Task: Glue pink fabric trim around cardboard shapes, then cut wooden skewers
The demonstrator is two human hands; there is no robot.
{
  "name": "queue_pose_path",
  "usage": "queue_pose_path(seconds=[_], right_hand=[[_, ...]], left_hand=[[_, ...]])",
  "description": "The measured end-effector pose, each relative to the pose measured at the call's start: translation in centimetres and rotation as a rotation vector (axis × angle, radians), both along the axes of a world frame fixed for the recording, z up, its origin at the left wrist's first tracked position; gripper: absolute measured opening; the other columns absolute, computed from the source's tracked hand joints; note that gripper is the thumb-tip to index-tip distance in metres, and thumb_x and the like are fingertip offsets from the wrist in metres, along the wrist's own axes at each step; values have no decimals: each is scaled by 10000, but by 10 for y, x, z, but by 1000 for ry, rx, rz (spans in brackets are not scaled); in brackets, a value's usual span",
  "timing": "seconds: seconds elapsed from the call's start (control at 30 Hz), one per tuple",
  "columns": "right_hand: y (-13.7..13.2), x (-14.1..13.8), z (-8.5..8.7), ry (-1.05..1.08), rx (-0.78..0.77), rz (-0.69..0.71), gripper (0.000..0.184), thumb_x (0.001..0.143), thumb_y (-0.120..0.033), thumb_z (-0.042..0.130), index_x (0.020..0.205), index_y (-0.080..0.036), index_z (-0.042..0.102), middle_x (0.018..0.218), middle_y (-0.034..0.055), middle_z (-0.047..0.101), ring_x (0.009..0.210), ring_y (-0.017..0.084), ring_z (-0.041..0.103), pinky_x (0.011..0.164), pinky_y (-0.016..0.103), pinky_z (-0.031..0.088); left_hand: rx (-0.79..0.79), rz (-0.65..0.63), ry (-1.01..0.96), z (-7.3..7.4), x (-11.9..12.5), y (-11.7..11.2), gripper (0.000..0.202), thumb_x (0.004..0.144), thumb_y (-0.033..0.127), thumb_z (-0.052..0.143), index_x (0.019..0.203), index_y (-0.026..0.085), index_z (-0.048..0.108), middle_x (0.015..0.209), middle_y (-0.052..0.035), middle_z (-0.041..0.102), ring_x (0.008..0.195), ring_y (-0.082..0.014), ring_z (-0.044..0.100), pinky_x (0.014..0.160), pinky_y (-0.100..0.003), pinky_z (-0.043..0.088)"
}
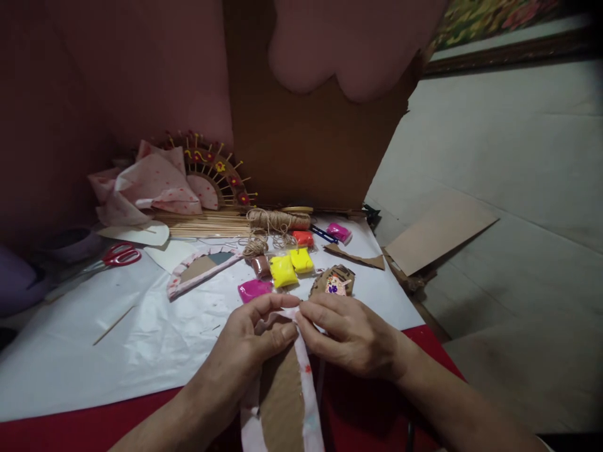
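Cardboard piece (pixel 281 395) with pale fabric edging (pixel 308 389) is held at near centre, over the near edge of the red-covered tabletop (pixel 94 417). Its far end is gripped by the fingers of the left hand (pixel 240 339), thumb laid on top; the fabric edging at the same tip is pinched by the fingers of the right hand (pixel 351 336), exact contact partly hidden. A white sheet (pixel 85 364) is spread beyond. Just past the hands, a magenta packet (pixel 254 290), two yellow packets (pixel 282 271) and a brown packet (pixel 260 267) are grouped, with a decorated brown disc (pixel 320 285) placed to their right. On the left, a half-round fabric-rimmed piece (pixel 193 270), red-handled scissors (pixel 121 255) and a loose stick (pixel 113 326) are laid out. At the far side, a twine roll (pixel 287 220) is set at the right end of bundled sticks (pixel 207 225); behind them, pink spotted fabric (pixel 155 182) is heaped against a decorated fan (pixel 220 166).
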State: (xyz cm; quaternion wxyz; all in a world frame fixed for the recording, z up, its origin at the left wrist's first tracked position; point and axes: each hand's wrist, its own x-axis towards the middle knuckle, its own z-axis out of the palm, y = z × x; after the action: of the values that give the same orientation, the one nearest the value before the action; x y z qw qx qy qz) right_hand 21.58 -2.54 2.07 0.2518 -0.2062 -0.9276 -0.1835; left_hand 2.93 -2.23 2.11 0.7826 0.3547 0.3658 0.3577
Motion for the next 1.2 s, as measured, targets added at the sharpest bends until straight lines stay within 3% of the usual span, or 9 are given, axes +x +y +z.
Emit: queue_pose_path(seconds=[0.17, 0.3, 0.43, 0.53, 0.63, 0.8, 0.97, 1.1, 1.2], right_hand=[[-5, -4, -3, 71, 12, -51, 197, 865, -73, 466, 996, -102, 610, 856, 133, 673, 829, 240, 623, 671, 371, 543], [-8, -8, -8, 511, -311, -79, 281, 865, -95, 424, 1118, -124, 543, 899, 117, 616, 820, 199, 594, 671, 336, 516], [-12, -13, -7, 823, -682, -190, 182, 915, -174, 384, 988, -163, 549, 784, 37, 560, 687, 141, 541, 626, 276, 466], [-15, -18, -4, 810, -917, -215, 243, 948, -282, 352, 811, -173, 521, 712, 3, 512, 641, 120, 491, 592, 243, 419], [-16, -21, 0, 774, -999, -216, 344, 964, -332, 296, 702, -180, 457, 644, -22, 447, 600, 107, 434, 553, 229, 371], [-18, -25, 1, 749, -1065, -209, 232, 922, -342, 416, 749, -187, 427, 672, -33, 419, 603, 103, 387, 536, 220, 352], [-20, -25, -4, 811, -1224, -109, 164, 892, -346, 466, 840, -199, 419, 716, -36, 397, 594, 98, 375, 531, 214, 371], [-19, -23, -8, 960, -1429, 49, 209, 914, -405, 414, 918, -199, 447, 690, -38, 434, 550, 95, 435, 515, 221, 418], [-19, -23, -9, 1059, -1409, 38, 244, 928, -405, 397, 860, -186, 480, 661, -37, 440, 533, 89, 444, 499, 212, 419]], left_hand=[[35, 73, 43, 1, 1, 1, 280, 690, 268, 731, 927, 156, 630, 748, -31, 697, 658, -141, 634, 641, -234, 475], [76, 94, 46, 8, 0, -1, 314, 735, 309, 678, 1022, 193, 629, 785, -36, 707, 669, -162, 644, 654, -266, 493], [142, 138, 102, 12, 1, 0, 356, 676, 305, 726, 1005, 192, 650, 704, -19, 688, 613, -160, 629, 581, -240, 491], [189, 143, 127, 11, 2, 0, 327, 664, 297, 739, 962, 192, 656, 676, -9, 667, 610, -149, 612, 568, -220, 486], [210, 123, 145, 8, 3, -1, 342, 662, 305, 741, 977, 204, 654, 647, 1, 639, 607, -141, 592, 549, -201, 470], [237, 83, 146, 4, 2, -4, 338, 707, 322, 709, 1017, 217, 623, 677, 12, 609, 643, -133, 584, 581, -193, 461], [195, 63, 161, 5, 0, -4, 369, 744, 349, 671, 1078, 219, 583, 688, 14, 597, 570, -113, 571, 471, -164, 402], [129, 72, 31, 8, 0, -2, 367, 745, 322, 672, 1080, 217, 565, 675, 12, 605, 604, -144, 609, 563, -223, 468], [43, 32, -51, 9, 0, -1, 327, 756, 271, 664, 1059, 204, 562, 650, 10, 613, 588, -147, 622, 580, -244, 483]])
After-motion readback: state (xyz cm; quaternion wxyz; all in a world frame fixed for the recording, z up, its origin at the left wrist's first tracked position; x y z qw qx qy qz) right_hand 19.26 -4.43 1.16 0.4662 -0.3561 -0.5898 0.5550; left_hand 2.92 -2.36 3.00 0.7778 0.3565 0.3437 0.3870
